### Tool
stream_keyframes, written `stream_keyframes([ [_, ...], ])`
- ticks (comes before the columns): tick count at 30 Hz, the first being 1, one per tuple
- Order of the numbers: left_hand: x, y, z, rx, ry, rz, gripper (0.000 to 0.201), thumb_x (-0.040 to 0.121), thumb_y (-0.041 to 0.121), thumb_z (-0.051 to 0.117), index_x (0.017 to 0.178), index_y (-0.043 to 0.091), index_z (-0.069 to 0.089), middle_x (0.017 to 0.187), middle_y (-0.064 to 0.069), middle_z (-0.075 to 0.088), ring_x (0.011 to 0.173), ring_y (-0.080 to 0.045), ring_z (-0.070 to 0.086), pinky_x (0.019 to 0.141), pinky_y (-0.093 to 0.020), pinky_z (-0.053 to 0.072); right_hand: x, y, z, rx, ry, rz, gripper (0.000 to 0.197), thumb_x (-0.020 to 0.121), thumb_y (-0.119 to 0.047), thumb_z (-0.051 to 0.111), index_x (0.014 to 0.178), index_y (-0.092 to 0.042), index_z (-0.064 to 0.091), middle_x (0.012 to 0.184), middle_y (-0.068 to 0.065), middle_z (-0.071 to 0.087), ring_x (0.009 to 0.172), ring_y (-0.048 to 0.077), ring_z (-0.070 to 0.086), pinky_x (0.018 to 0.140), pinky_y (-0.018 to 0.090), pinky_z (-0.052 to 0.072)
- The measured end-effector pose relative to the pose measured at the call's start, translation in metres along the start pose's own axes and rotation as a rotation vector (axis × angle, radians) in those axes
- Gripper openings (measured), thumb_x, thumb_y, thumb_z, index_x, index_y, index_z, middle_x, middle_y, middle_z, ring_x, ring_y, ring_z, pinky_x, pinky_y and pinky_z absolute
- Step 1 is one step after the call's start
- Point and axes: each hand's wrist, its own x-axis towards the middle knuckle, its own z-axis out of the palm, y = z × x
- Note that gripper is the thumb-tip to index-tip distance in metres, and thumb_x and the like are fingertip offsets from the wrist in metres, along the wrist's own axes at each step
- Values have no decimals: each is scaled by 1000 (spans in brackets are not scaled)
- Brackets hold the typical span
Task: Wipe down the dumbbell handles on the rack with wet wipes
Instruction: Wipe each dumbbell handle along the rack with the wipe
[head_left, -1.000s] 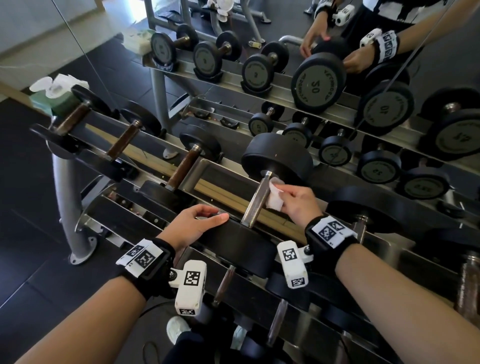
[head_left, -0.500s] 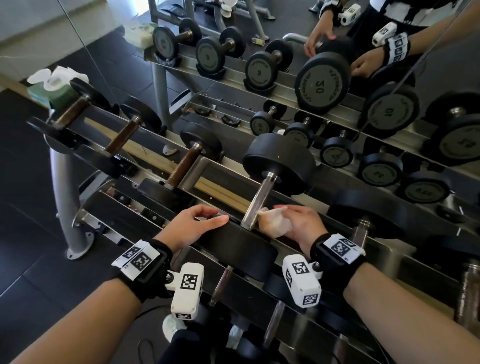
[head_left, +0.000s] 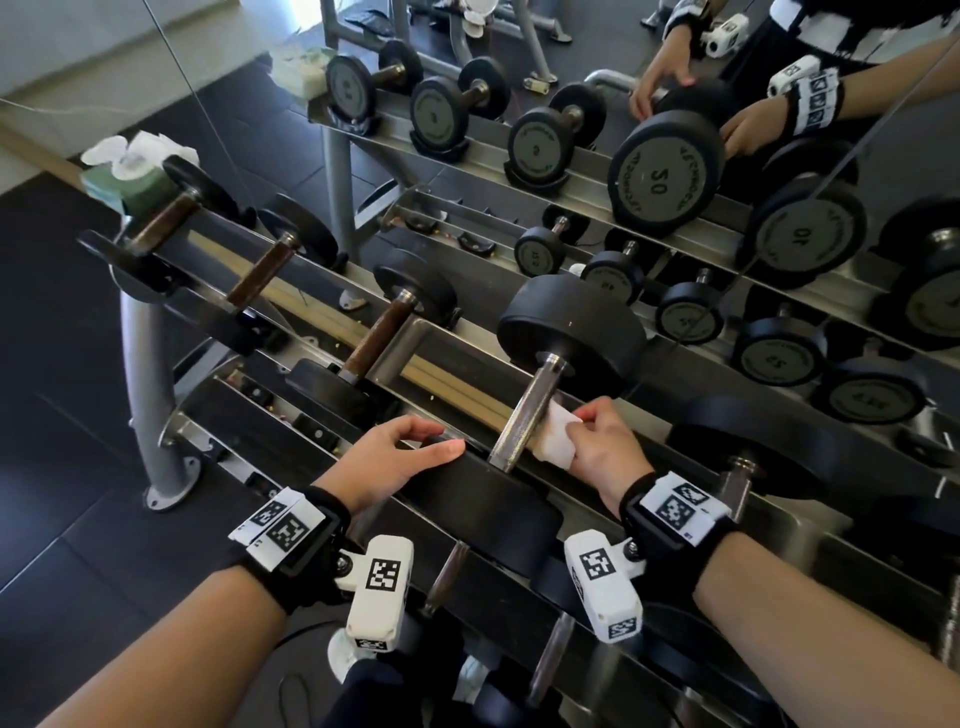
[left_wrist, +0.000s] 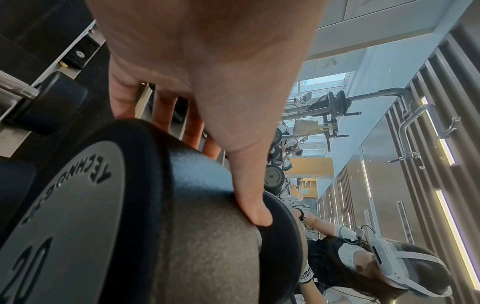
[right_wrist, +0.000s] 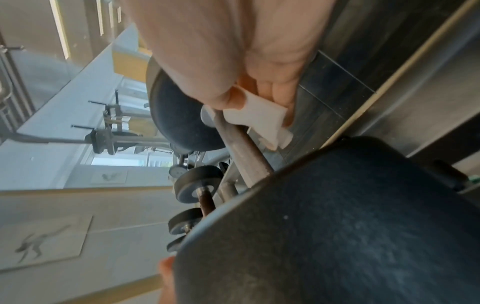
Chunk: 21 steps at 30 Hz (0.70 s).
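A big black dumbbell lies across the top rail of the rack, its steel handle bare between two heads. My right hand pinches a folded white wet wipe and holds it against the right side of that handle, near its lower end. The right wrist view shows the wet wipe touching the handle. My left hand rests with straight fingers on top of the dumbbell's near head; in the left wrist view the thumb lies over the head.
Three smaller dumbbells with brown handles sit further left on the same rail. A green wipes pack stands at the rack's far left end. A lower rail holds more handles. A mirror behind reflects the rack and my hands.
My right hand slid the wipe down the steel handle toward me, then came back up a little. The left hand has stayed on the near head.
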Motion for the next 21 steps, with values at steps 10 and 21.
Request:
stream_keyframes([
  [10,-4,5,0,-12,1,-3,63,60,67,67,115,36,61,111,15,62,92,1,61,67,-9,41,7,3,7,160,-112,31,43,95,-3,47,128,-30,52,116,11,64,98,27,70,86,43,59],
  [21,2,2,-1,-36,-22,-14,61,59,66,69,112,37,61,110,11,64,86,3,64,60,-4,44,20,-14,16,369,-98,136,31,98,0,49,122,-16,60,112,14,67,97,26,68,98,46,51],
])
